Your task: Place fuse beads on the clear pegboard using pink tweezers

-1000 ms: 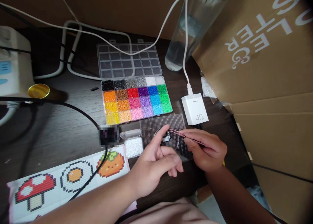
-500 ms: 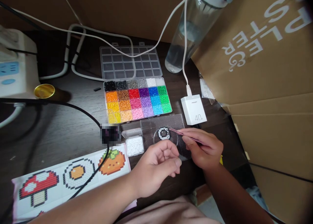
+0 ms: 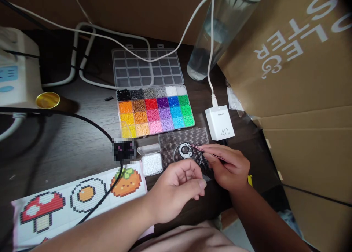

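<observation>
My right hand pinches pink tweezers whose tips reach a small black-and-white bead ring on the clear pegboard. My left hand hovers just below the board, fingers curled loosely inward with nothing visible in them. A small open box of white beads stands left of the board. Behind it is the bead organiser with many coloured compartments, its clear lid folded back.
A pattern sheet shows a mushroom, an egg and an orange. A white 40W charger, a clear water bottle, a power strip, a gold cap, cables and a big cardboard box surround the work area.
My left hand drew back from the bead ring towards me, uncovering it, and its fingers curled in. The right hand kept the tweezers at the ring.
</observation>
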A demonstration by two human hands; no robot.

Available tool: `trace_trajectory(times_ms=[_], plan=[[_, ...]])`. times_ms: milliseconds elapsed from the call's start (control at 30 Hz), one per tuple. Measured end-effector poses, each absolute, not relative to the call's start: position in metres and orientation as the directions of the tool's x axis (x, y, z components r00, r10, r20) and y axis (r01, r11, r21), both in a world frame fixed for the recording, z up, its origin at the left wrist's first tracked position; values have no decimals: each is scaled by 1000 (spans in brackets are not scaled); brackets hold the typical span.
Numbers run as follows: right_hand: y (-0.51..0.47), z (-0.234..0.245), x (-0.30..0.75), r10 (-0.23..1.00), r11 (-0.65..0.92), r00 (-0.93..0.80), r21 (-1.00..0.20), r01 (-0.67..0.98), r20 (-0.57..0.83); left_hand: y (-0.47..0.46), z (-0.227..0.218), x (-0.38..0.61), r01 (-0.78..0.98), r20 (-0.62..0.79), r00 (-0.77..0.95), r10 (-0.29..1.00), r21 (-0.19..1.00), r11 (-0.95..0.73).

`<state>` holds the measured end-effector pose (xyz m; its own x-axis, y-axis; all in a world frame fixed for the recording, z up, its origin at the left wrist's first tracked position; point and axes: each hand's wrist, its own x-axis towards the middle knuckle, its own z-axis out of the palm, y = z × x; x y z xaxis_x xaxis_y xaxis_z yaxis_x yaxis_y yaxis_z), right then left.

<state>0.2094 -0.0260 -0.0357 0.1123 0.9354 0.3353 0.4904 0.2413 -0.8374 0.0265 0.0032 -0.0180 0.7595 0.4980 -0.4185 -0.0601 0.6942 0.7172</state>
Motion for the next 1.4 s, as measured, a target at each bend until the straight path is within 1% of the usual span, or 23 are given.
trace_trajectory(times_ms=[367,733,933,1400], plan=[[-27,-37,210,930,266,95,-830,490,354,3,-18,28,-85,-406,765,501,707,702],[-26,-37,210,938,248,97,-842,480,332,4,-19,27,-81,-407,762,504,712,697],[-27,-37,210,931,261,100,-832,490,350,2,-18,28,-84,-402,765,503,712,697],[-29,-38,211,941,227,115,-845,484,319,4,-18,28,-80,-407,766,497,708,702]])
